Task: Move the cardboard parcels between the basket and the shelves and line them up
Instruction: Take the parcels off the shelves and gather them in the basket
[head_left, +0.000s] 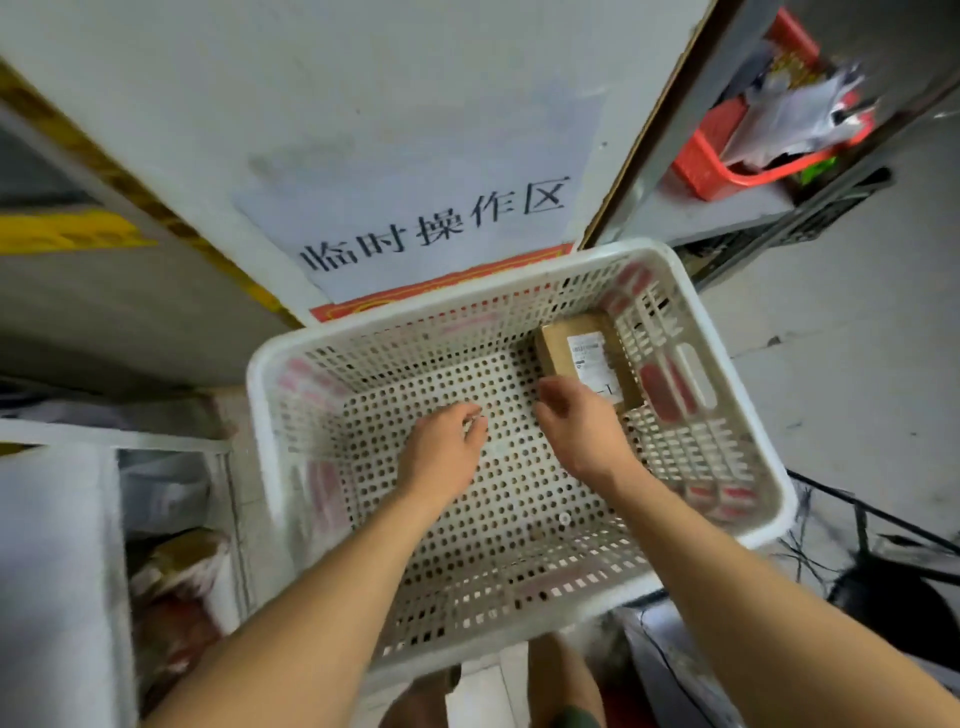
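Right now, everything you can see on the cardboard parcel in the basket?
The parcel is a small, flat brown cardboard box with a white printed label on top; the print is too small to read. It lies flat on the perforated floor in the far right corner of the white plastic basket, close to the right wall. It looks closed and undamaged. The right hand covers its near edge; actual contact is unclear.

I am looking into a parcel sorting room or small warehouse. A printed paper sign (436, 228) in Chinese characters, marking a temporary operating area, is fixed to the far grey panel. Metal shelves (727, 213) at far right carry a red basket (727, 166) stuffed with plastic mailer bags (795, 114). A white perforated basket (322, 358) at centre holds one labelled cardboard parcel (587, 358). Racks (171, 441) at near left hold more packages.
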